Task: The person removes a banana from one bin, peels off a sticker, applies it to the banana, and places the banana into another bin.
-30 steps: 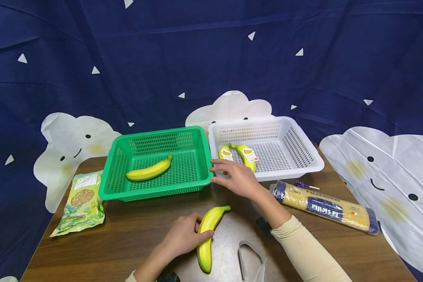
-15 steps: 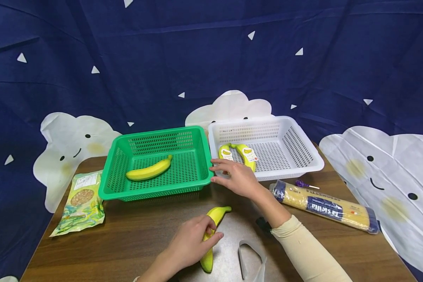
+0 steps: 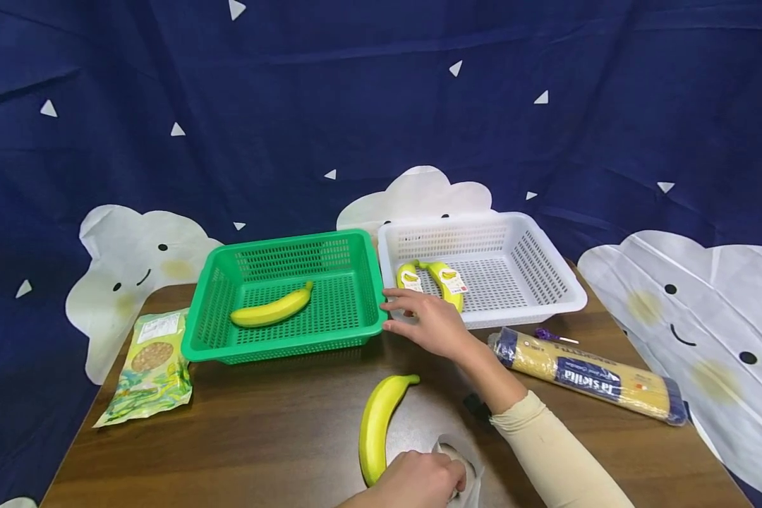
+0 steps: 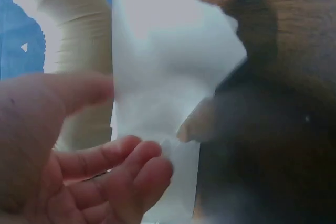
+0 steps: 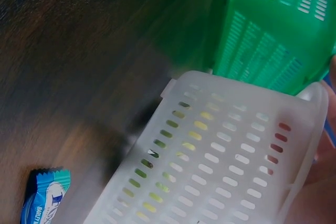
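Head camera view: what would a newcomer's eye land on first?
Probably the bright green basket left of centre, with one banana lying inside it. Just right of it, a white basket holds two labelled bananas. Behind both, smiling white clouds stand out on a dark blue backdrop.

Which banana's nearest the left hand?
The banana on the table, beside the left hand; another lies in the green basket, two labelled ones in the white basket.

Yellow bag (image 3: pixel 152 374), pasta packet (image 3: pixel 587 375), blue backdrop (image 3: pixel 381 92) behind
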Demonstrator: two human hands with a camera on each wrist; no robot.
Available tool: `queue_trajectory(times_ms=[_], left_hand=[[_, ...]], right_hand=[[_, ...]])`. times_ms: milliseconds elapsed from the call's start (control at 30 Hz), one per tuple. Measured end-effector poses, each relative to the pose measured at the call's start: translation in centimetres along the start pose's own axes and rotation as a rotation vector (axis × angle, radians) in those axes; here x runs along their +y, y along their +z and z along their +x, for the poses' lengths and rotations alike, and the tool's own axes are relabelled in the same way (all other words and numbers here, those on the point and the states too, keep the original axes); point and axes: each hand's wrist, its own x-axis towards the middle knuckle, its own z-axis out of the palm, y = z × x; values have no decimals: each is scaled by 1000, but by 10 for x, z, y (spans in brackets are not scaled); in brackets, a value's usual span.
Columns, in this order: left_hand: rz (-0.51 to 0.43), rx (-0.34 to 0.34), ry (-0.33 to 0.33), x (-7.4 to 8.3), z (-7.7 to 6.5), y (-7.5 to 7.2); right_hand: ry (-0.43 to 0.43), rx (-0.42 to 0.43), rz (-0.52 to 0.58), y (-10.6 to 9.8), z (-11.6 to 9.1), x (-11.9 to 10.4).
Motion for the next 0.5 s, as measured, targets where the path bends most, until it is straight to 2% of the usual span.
queue_trajectory(times_ms=[133, 267, 433, 500], left_hand=[[-44, -8, -58, 2, 2, 4], [-194, -4, -113, -4, -1, 1], [-411, 94, -165, -17, -14, -10], [-530, 132, -199, -23, -21, -14]], right_hand=[[1, -12, -2, 1, -2, -1], [1, -4, -5, 1, -2, -1], [-11, -1, -12, 0, 0, 1], [-16, 0, -11, -1, 1, 1]])
